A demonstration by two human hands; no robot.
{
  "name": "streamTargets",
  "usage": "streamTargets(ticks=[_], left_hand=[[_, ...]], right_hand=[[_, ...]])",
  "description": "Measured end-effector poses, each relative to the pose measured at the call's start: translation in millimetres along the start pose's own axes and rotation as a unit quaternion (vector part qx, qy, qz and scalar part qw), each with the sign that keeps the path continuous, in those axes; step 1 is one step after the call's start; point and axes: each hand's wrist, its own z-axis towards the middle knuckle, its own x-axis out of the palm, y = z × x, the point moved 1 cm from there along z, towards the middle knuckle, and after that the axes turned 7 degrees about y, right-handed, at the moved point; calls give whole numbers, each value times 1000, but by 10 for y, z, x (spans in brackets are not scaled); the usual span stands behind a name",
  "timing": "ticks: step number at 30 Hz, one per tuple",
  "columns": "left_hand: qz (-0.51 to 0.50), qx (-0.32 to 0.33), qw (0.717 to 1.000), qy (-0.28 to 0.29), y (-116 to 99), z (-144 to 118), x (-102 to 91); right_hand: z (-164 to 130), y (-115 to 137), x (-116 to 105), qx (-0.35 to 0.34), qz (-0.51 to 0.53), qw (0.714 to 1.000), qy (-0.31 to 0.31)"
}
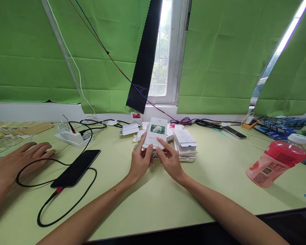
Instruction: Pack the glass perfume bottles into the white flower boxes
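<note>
A small white cardboard box (157, 129) with a picture of white flowers is held up between both hands, tilted toward me. Around its lower left side my left hand (140, 157) is closed, thumb at the near edge. My right hand (170, 159) grips the lower right side, with a finger lying on the printed face. Something small and patterned shows under the box, too hidden to name. Right of it stands a stack of white flat boxes (185, 144). More white cartons (130, 129) lie behind and to the left.
A phone (76, 169) on a black cable lies at left, beside another person's hand (28, 156). Behind it sits a white power strip (72, 136). A pink drink bottle (276, 160) stands at right. Black cables (209, 123) run along the wall.
</note>
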Motion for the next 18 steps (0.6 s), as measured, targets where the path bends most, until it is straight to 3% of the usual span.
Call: streamTargets(ticks=[18], left_hand=[[2,6,1000,-18,-46,-35,29]], right_hand=[[-15,-36,33,28,33,999,7]])
